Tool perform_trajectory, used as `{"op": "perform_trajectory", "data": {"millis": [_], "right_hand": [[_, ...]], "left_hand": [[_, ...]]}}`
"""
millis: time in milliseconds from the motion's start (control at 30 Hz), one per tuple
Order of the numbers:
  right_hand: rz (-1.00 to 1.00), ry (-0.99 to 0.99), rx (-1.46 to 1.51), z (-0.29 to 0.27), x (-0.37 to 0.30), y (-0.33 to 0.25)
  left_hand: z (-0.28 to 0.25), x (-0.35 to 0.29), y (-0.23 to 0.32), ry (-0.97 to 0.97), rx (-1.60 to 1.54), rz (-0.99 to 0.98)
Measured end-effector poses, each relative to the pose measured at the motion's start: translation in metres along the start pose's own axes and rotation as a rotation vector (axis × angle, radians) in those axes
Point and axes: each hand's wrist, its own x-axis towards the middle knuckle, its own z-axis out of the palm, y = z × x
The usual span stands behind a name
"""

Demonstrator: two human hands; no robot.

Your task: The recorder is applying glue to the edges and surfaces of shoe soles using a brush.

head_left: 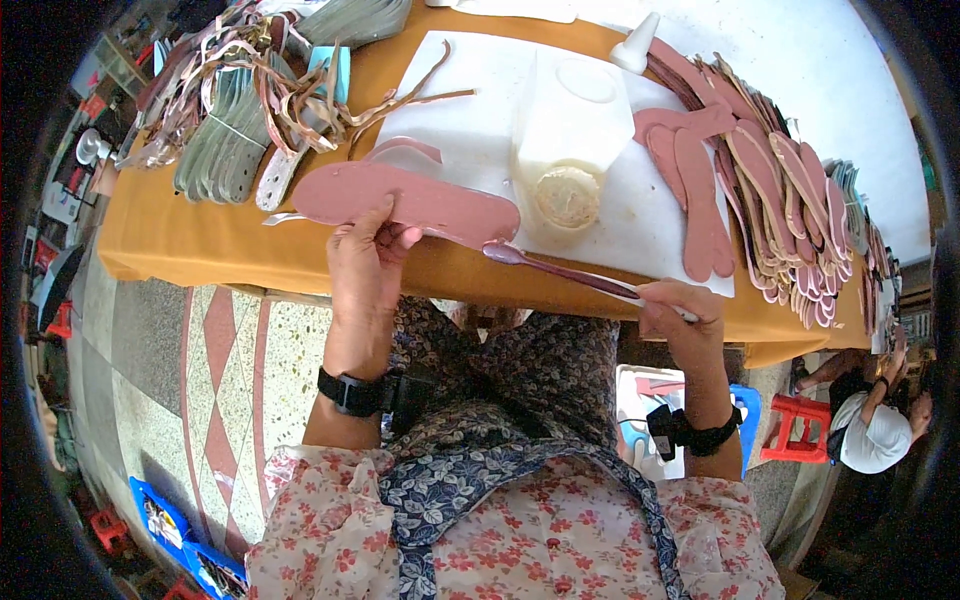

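My left hand (365, 262) is closed on a dusty-pink insole (450, 208), thumb on its upper face, holding it just above the near edge of the table. In my right hand (685, 318) is the pale handle end of a slim toothbrush-like brush (575, 273), its shaft coated reddish-brown. The brush's head meets the insole's right end, or lies right beside it; its bristles are not clear. Beyond the insole stands a translucent plastic jug (575, 125) with a yellowish, crusted mouth. Another pink piece (408, 149) lies partly hidden behind the insole.
A white sheet (470, 110) covers part of the orange tablecloth (150, 235). Bundled grey-green soles (215, 150) and tangled straps (300, 105) lie left; stacked pink insoles (790, 200) lie right. A white nozzle (635, 45) stands behind. Another person (875, 435) sits at far right near a red stool (798, 430).
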Motion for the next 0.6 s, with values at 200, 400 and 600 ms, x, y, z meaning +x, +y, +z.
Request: {"op": "perform_trajectory", "data": {"millis": [200, 400, 600], "right_hand": [[0.021, 0.126, 0.102, -0.016, -0.012, 0.010], [0.103, 0.385, 0.243, -0.024, -0.019, 0.004], [0.054, 0.480, 0.104, -0.021, -0.015, -0.008]], "left_hand": [[-0.008, 0.009, 0.003, 0.006, -0.002, 0.026], [-0.015, 0.008, 0.004, 0.026, 0.017, 0.046], [-0.010, 0.002, 0.005, 0.083, 0.049, 0.034]]}}
